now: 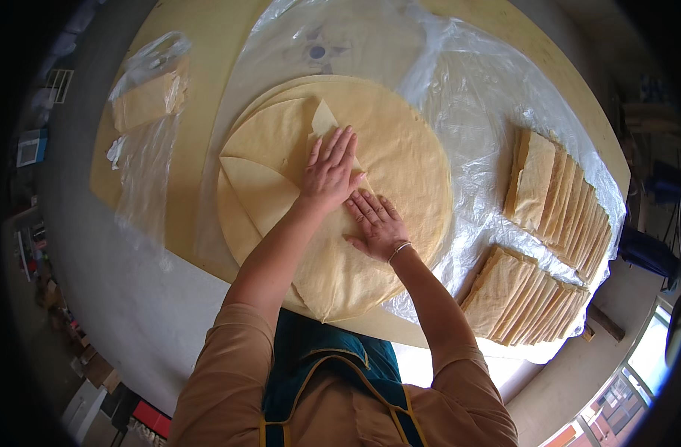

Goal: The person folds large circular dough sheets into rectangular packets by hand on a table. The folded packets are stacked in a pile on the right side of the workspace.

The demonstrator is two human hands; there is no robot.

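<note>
Pressing both flat, open palms, left hand (329, 170) and right hand (376, 223), on a half-folded round pastry sheet (400, 149) atop the stack at table centre, a worker appears mid-fold, the remaining flaps seemingly wanting creasing inward.

Looks like a small food workshop, a place for making thin flatbread or pastry sheets by hand. Shown by the big round wooden board (191, 45) on a grey concrete base (117, 298), a clear plastic sheet (489, 97) spread over it, a stack of large round dough sheets (400, 156), rows of folded sheets (556, 197) set aside, more folded sheets in a bag (148, 97), an apron (333, 365) on the worker, cluttered floor around
</note>
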